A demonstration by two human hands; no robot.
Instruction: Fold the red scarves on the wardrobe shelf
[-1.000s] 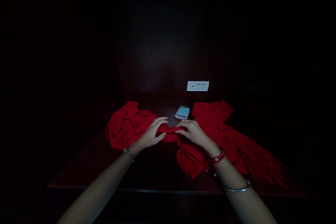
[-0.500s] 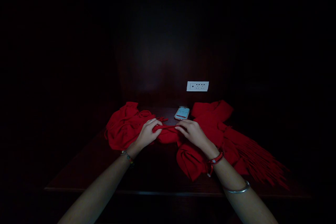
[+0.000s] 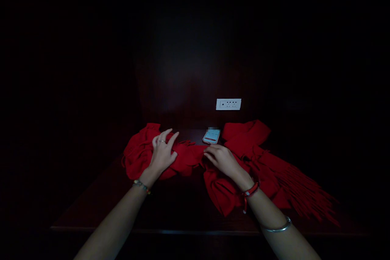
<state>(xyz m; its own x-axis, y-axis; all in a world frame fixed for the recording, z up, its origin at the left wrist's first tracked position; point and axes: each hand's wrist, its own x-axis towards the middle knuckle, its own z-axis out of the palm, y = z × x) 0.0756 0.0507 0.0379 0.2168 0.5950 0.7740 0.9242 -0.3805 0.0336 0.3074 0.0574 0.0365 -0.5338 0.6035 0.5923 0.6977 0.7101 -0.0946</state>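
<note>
A long red scarf (image 3: pixel 243 158) lies crumpled across a dark wooden table (image 3: pixel 176 207), bunched at the left and fringed at the right. My left hand (image 3: pixel 162 153) rests on the left bunch with its fingers spread and raised. My right hand (image 3: pixel 221 159) lies on the middle of the scarf, its fingers curled down and pinching a fold of the cloth. Bracelets show on both wrists.
A phone (image 3: pixel 211 136) with a lit screen lies on the table just behind the scarf, between my hands. A white socket plate (image 3: pixel 228 104) is set in the dark back wall. The table's front edge (image 3: pixel 183 230) runs below my forearms. The surroundings are very dark.
My left hand has let go of the scarf's middle strip, moved left onto the bunch and spread its fingers. The strip has slackened. My right hand stays on the cloth.
</note>
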